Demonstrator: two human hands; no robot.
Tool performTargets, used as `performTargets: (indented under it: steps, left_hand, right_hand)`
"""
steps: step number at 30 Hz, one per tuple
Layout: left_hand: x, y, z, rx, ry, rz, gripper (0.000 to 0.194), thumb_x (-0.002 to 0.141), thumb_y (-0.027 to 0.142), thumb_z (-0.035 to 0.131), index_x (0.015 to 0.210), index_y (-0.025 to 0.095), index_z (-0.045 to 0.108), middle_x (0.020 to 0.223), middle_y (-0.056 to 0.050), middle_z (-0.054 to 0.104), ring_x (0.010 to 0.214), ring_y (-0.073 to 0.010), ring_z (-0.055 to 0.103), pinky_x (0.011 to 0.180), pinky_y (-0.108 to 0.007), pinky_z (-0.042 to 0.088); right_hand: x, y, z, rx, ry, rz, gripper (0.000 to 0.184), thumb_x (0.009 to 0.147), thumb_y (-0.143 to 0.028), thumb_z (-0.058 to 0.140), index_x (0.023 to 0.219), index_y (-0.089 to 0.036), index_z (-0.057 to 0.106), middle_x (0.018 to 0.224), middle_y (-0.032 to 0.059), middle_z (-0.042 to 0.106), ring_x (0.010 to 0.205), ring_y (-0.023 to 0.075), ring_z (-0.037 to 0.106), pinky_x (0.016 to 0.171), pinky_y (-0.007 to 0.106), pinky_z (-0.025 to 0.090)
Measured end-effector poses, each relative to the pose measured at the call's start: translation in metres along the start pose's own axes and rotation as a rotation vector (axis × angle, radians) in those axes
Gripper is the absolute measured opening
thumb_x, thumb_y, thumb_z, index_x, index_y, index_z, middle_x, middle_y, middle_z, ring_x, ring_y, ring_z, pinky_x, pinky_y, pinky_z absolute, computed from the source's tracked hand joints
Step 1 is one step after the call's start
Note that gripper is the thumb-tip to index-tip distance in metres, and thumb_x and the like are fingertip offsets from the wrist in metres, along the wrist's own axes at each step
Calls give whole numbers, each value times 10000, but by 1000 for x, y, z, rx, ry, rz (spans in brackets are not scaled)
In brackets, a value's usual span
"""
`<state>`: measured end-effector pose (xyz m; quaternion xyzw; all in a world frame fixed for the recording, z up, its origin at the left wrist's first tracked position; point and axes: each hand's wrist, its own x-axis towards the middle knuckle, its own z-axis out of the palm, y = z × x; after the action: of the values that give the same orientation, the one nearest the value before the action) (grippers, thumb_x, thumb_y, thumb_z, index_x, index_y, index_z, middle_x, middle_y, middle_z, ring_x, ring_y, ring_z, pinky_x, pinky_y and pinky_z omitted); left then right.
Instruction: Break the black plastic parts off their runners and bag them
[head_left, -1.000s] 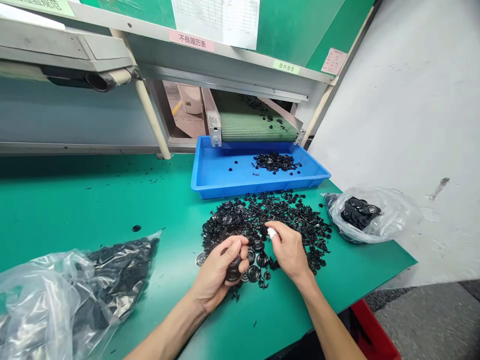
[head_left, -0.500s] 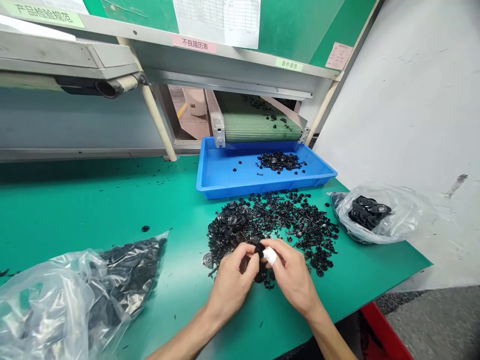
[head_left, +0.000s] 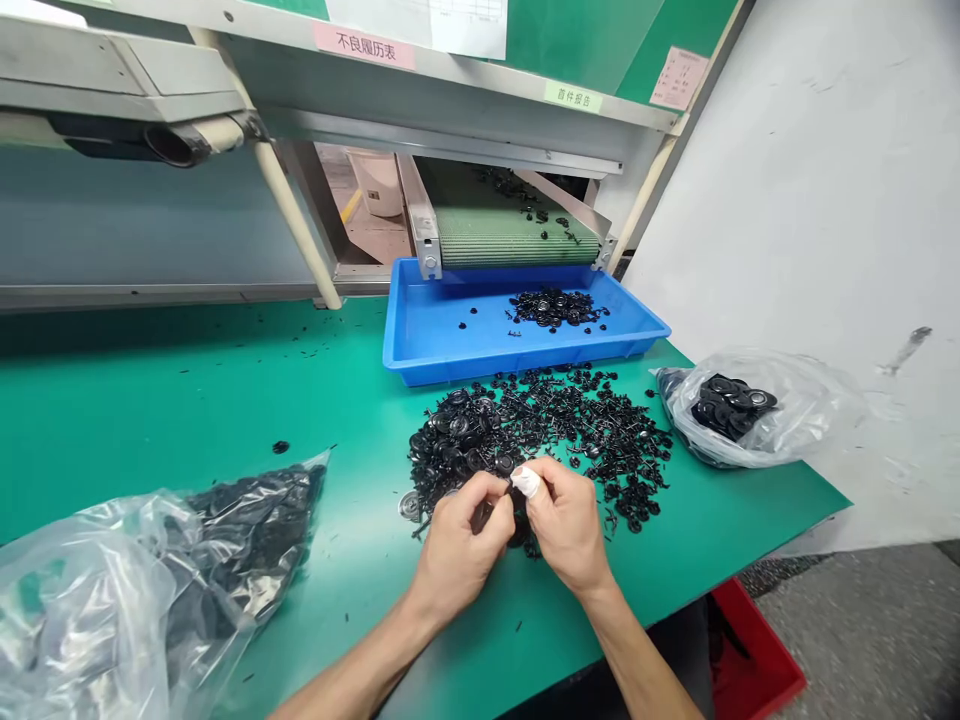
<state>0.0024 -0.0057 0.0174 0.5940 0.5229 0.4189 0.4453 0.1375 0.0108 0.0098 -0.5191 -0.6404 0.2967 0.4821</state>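
My left hand and my right hand meet at the front edge of a loose heap of small black plastic parts on the green mat. Between their fingers they pinch a dark round part, mostly hidden by my fingers. A white wrap covers one finger of my right hand. A round disc with a metal-looking face lies just left of my left hand.
A blue plastic tray holding a small pile of black parts stands under the end of a green conveyor belt. Clear plastic bags of black parts lie at right and front left. A red crate sits below the table edge.
My hands have come together from a looser spacing, closing in on the dark part. The view has shifted slightly, and the heap looks much the same.
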Motion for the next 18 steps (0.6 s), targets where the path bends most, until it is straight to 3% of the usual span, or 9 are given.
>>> performTargets:
  steps: [5, 9, 13, 15, 18]
  left_hand:
    - [4, -1, -2, -203, -23, -100, 144, 887, 316, 493, 821, 206, 558, 526, 72, 532, 468, -100, 464, 519, -220, 382]
    - [8, -3, -6, -436, 0, -154, 199, 877, 384, 561, 919, 191, 582, 602, 63, 551, 433, -54, 462, 470, -178, 365]
    - [16, -1, -18, -807, 114, -260, 170, 861, 369, 586, 938, 227, 537, 613, 60, 549, 412, -44, 437, 353, -109, 252]
    - [20, 0, -22, -956, 110, -304, 146, 862, 355, 576, 919, 233, 518, 653, 50, 557, 414, -46, 428, 310, -91, 217]
    - [20, 1, -23, -1085, 68, -352, 167, 844, 352, 595, 840, 206, 516, 693, 34, 552, 434, -43, 434, 290, -80, 258]
  right_hand:
    - [4, 0, 1, 64, -116, 104, 189, 850, -127, 481, 891, -183, 657, 620, -31, 583, 490, 102, 529, 483, 204, 427]
    - [13, -5, -11, -132, -272, -89, 362, 816, -14, 412, 1046, -198, 622, 810, 2, 665, 647, 121, 612, 625, 227, 481]
    - [16, -4, -24, -418, -306, -238, 353, 846, 0, 365, 1016, -168, 626, 1080, 85, 636, 926, 195, 591, 808, 324, 479]
    - [14, -5, -25, -545, -401, -275, 294, 873, -46, 426, 1034, -182, 632, 1083, 78, 633, 947, 220, 558, 822, 349, 469]
    - [8, -7, -19, -684, -515, -265, 216, 874, -87, 506, 977, -206, 653, 958, 54, 641, 847, 218, 532, 715, 323, 467]
